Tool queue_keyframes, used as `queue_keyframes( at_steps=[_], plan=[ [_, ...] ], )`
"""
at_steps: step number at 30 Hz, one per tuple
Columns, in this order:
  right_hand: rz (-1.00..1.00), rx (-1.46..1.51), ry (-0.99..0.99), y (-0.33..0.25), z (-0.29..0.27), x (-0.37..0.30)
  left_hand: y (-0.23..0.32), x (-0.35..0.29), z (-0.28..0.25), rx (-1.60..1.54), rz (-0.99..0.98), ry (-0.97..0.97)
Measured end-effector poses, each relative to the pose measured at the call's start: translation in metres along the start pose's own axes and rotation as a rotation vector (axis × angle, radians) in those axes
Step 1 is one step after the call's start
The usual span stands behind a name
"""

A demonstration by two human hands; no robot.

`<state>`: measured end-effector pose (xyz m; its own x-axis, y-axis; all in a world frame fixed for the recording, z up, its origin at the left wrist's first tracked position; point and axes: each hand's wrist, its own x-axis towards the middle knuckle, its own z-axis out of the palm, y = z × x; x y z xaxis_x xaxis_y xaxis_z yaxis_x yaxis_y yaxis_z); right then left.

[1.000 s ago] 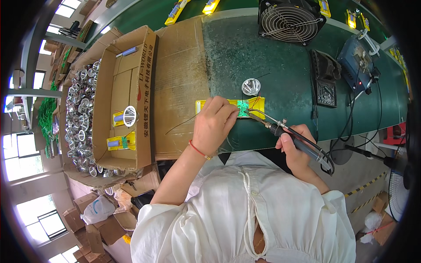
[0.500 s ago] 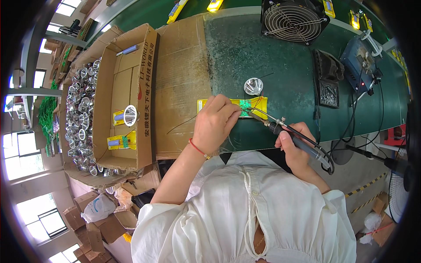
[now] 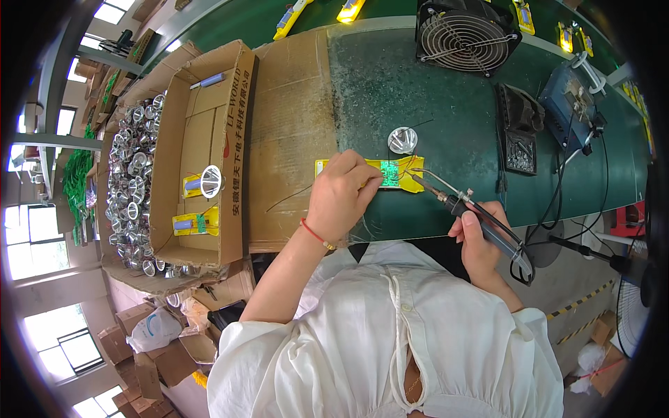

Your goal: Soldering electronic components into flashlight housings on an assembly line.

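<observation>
Both hands work at a yellow circuit board [image 3: 390,174] lying flat on the green bench [image 3: 446,104]. Left hand [image 3: 341,195] curled palm-down, fingers pinning the board's left part. Right hand [image 3: 481,240] fisted around a soldering iron [image 3: 463,205], tip angled onto the board's right end.

Shiny metal reflector [image 3: 402,140], matt cardboard box [image 3: 202,139].

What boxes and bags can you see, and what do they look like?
Open cardboard box: left of the left hand, brown, red print on one flap, yellow parts inside.
Smaller cardboard boxes: on the floor, lower left, brown.
White bag: among those floor boxes, crumpled.
</observation>
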<state>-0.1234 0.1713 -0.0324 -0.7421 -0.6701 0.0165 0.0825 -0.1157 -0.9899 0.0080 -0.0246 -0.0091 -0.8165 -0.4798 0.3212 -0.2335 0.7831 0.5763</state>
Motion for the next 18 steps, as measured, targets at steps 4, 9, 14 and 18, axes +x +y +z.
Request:
queue_keyframes(
  at_steps=[4,9,14,18],
  plan=[
    [0.003,0.002,-0.005,0.0,-0.001,0.0,0.004,-0.001,0.0,-0.042,-0.097,0.02],
    [0.003,0.02,0.004,-0.002,-0.008,-0.001,0.009,-0.039,-0.029,-0.059,-0.342,0.185],
    [-0.008,0.004,-0.038,0.0,-0.008,-0.001,-0.027,-0.076,-0.035,-0.109,-0.489,0.474],
    [0.018,-0.044,-0.064,-0.006,-0.002,0.0,-0.003,-0.032,-0.036,0.132,0.054,0.32]
  ],
)
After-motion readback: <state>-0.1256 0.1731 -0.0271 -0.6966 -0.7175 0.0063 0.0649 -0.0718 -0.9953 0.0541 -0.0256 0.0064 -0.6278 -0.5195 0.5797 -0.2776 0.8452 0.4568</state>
